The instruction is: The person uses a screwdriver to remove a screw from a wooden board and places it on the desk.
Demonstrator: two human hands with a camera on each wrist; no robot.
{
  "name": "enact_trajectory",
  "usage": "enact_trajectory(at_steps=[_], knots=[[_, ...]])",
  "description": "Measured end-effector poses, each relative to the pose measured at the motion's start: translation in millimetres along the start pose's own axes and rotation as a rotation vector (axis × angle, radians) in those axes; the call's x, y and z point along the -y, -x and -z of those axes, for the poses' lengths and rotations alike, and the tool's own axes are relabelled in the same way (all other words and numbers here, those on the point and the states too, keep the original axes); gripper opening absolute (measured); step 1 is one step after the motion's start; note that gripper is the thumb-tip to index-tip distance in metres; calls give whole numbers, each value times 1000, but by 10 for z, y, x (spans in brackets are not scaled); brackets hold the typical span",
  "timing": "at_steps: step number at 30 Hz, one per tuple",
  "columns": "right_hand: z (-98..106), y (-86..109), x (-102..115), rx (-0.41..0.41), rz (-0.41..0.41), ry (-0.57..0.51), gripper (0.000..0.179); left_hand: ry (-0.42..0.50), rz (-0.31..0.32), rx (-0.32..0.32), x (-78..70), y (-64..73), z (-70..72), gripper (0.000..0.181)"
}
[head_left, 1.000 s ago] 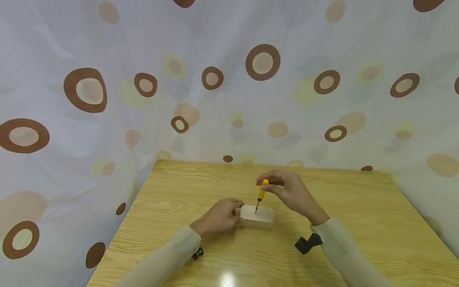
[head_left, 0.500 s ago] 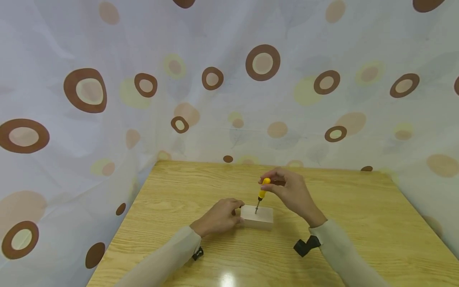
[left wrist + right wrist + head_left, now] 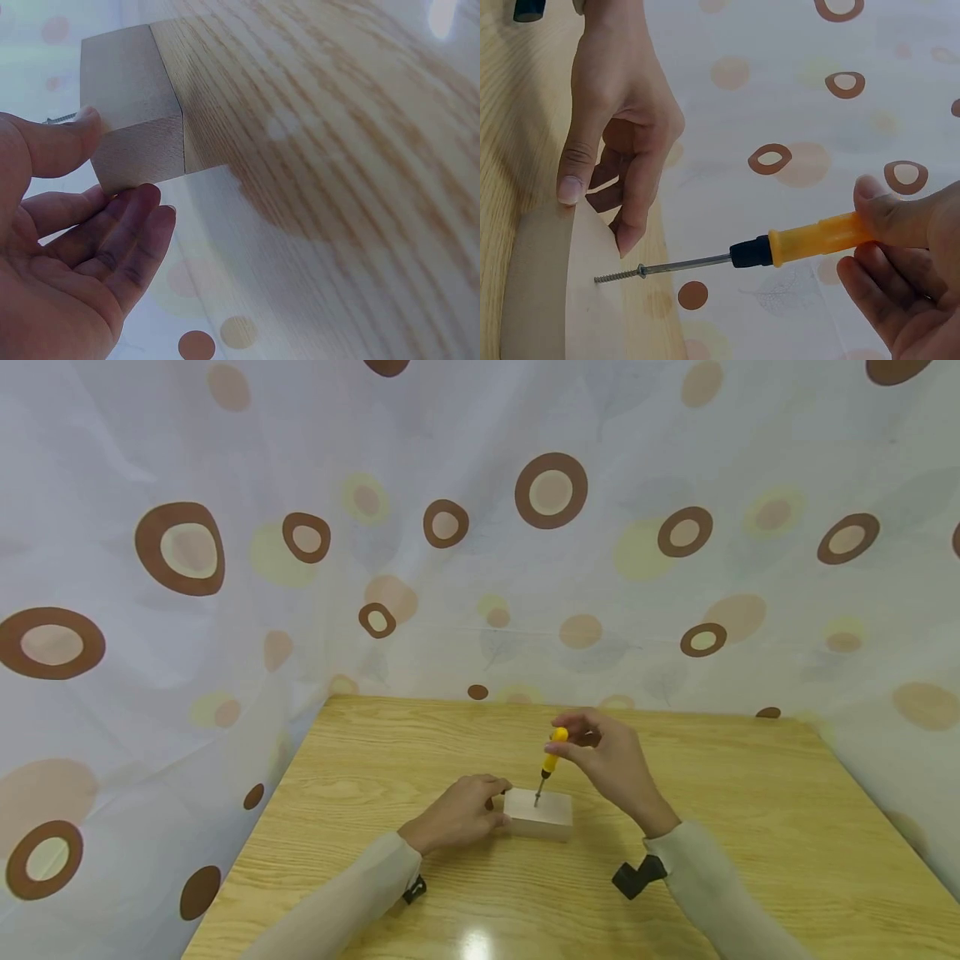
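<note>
yellow screwdriver point(image 3: 802, 242), tilted | tip meeting screw point(image 3: 619, 277) | pale block point(image 3: 554, 811), flat beneath

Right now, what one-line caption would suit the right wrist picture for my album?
Right hand holding a yellow screwdriver to a screw meeting a pale block, left hand gripping the block's end.

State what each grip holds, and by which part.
Right grip: screwdriver, by the upper end of its yellow handle. Left grip: wooden block, by its left end.
</note>
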State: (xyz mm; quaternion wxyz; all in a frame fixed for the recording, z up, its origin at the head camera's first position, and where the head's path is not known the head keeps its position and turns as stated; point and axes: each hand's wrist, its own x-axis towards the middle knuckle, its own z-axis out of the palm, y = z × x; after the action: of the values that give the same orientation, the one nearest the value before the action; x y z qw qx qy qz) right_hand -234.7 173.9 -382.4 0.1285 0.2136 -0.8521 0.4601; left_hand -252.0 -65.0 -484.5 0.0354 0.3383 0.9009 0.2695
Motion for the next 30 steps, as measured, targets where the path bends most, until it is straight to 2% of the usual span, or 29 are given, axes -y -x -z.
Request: enact_trajectory(at_steps=[5,7,9,12,16,19,22,24,26,30], knots=[[22,-23,7,137,54,-103,20,3,6,0,2,-5,4,47],[12,-31,1,163,83,-97,21,12,9,-1,-3,0,10,47],[-2,-30,1,146,91,-57,20,17,11,-1,-11,3,14,47],[-24,-10,-9,62,73,9,25,16,14,1,-20,-3,13,47],[-27,20,-23,-9,9,-29,33,2,23,10,-26,-11,2,48],[-18,19,-29,22,-25,-81,30,1,33,13,-30,-7,-2,49],[25,33,146,89,-15,-109,22,5,36,9,-30,-2,-2,48],[39,41,250,105,5,-102,22,8,32,5,-27,0,-1,48],[31,46,299,96,33,-93,23,6,26,2,-24,-1,-1,48],[-48,30,107,24,50,-35,27,0,17,-3,-25,-5,-8,47]])
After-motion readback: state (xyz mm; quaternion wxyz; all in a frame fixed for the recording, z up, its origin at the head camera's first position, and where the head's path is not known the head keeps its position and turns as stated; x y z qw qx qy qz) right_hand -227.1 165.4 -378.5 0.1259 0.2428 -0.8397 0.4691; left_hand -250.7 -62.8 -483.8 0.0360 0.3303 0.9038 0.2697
